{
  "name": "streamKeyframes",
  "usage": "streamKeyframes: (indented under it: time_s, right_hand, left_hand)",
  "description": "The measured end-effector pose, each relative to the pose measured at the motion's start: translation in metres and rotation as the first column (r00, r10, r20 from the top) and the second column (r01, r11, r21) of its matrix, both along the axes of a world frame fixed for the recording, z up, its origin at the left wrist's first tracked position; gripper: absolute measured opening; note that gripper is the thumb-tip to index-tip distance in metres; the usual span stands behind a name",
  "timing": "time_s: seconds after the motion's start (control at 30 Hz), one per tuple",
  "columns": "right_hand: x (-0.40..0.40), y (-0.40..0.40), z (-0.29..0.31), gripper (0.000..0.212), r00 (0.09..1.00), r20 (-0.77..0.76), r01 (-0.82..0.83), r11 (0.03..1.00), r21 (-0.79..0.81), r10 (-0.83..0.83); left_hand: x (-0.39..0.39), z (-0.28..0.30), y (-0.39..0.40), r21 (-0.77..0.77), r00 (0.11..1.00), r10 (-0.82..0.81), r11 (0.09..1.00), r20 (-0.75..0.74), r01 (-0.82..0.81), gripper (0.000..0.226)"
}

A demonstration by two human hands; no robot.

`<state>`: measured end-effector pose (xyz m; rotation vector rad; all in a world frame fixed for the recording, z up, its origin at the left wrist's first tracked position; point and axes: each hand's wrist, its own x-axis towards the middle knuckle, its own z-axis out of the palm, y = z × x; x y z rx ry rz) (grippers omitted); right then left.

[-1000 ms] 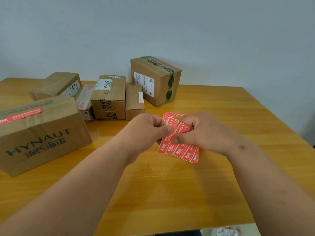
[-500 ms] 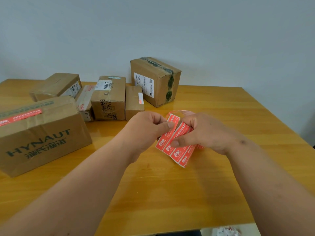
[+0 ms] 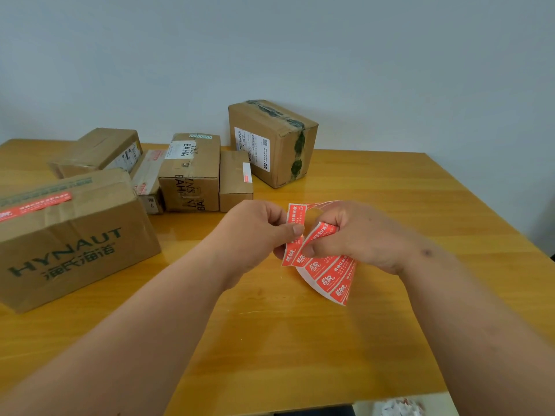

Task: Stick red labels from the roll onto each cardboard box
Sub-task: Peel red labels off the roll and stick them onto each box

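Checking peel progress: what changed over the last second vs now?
The left hand has pulled one red label away from the label strip; a second ago it lay flat with the others, now it stands apart, pinched at its edge. The right hand bent the strip back and turned it, so its free end hangs lower and further right. Both grips held. The boxes, including the HYNAUT box, did not move.

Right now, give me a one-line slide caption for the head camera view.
Left hand peels a red label from the strip held by the right hand, cardboard boxes behind.
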<state>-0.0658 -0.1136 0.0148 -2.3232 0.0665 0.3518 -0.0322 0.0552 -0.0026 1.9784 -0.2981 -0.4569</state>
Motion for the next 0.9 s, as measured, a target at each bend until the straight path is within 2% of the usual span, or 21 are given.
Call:
streamKeyframes:
  time_s: [0.47,0.8,0.9]
  right_hand:
    - [-0.004,-0.005,0.002,0.01,0.999,0.036,0.021,0.999,0.038,-0.022]
    - [-0.006,-0.013,0.002,0.014,0.997,0.044,0.059,0.985,0.161,-0.067]
    - [-0.005,-0.019,0.001,0.012,0.995,0.045,0.081,0.987,0.142,-0.088]
  left_hand:
    - [0.004,-0.006,-0.001,-0.069,0.993,0.103,0.993,0.048,-0.1,0.018]
    - [0.008,-0.01,0.001,-0.074,0.975,0.208,0.976,0.073,-0.203,0.018]
    - [0.01,-0.011,0.004,-0.078,0.97,0.228,0.972,0.087,-0.221,0.019]
